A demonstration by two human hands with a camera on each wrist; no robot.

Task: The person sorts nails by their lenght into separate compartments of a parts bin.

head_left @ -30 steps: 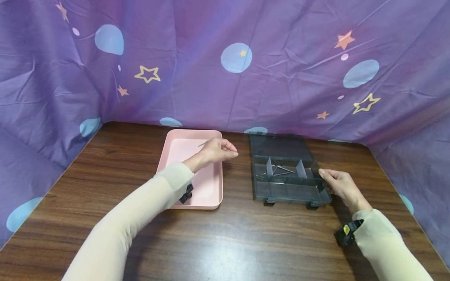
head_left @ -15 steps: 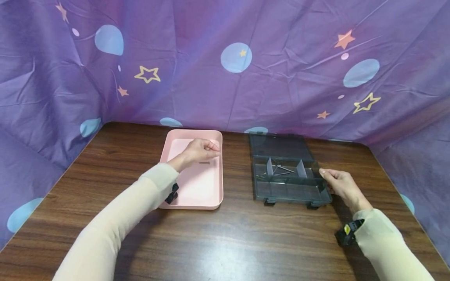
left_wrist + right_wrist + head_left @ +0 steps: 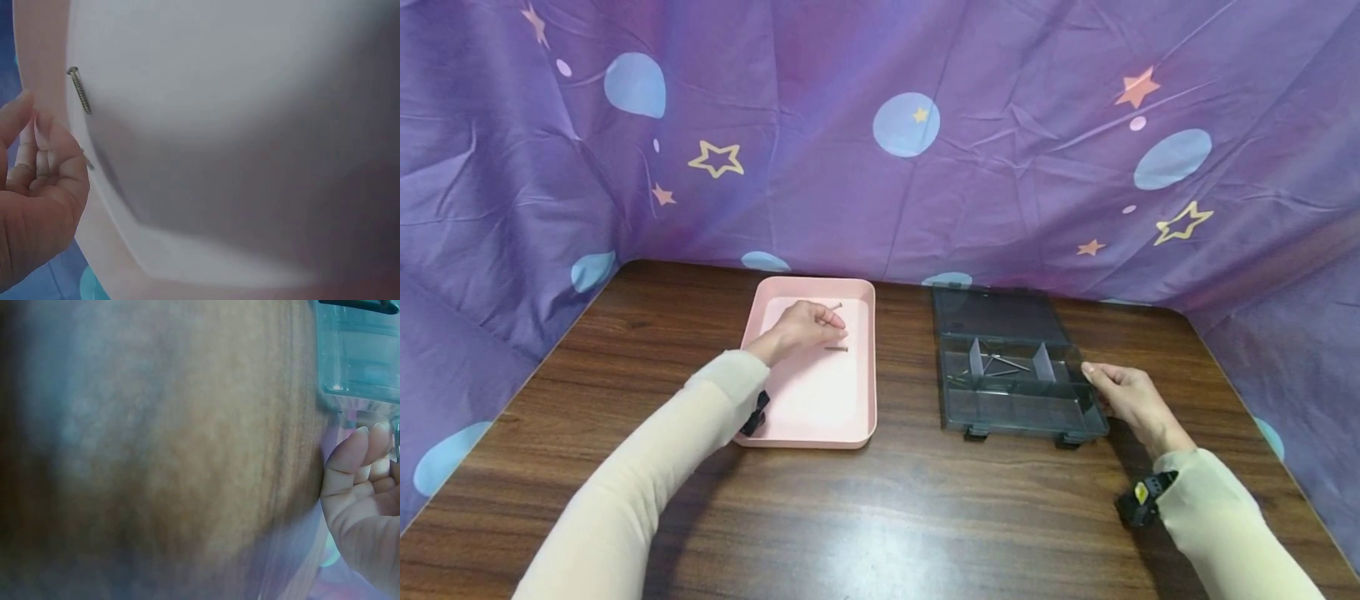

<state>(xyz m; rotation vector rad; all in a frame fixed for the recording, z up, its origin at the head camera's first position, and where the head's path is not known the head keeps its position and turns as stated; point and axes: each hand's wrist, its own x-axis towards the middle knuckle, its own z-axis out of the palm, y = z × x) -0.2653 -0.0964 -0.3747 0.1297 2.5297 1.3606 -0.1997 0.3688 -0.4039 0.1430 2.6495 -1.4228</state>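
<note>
My left hand [image 3: 808, 323] hovers over a pink tray [image 3: 820, 437] with its fingers loosely bent and nothing showing between them. Two screws lie in the tray: one screw [image 3: 837, 349] just below the fingertips, the other [image 3: 838, 306] partly behind the hand. The left wrist view shows a threaded screw [image 3: 79, 90] beyond the fingertips. At the right, my right hand [image 3: 1131, 400] pinches the right side of a dark see-through compartment box [image 3: 1022, 422], whose lid [image 3: 1000, 315] lies folded back. Several screws [image 3: 1003, 364] rest in the box's middle rear compartment.
Wood-grain table [image 3: 880, 517] extends around the tray and box. A purple curtain [image 3: 820, 192] with stars and dots hangs behind the far edge. Two latches [image 3: 1067, 442] stick out at the box's front.
My left hand has moved left, from the gap beside the box back over the tray, and the two screws there have come into view. The right hand stays at the box.
</note>
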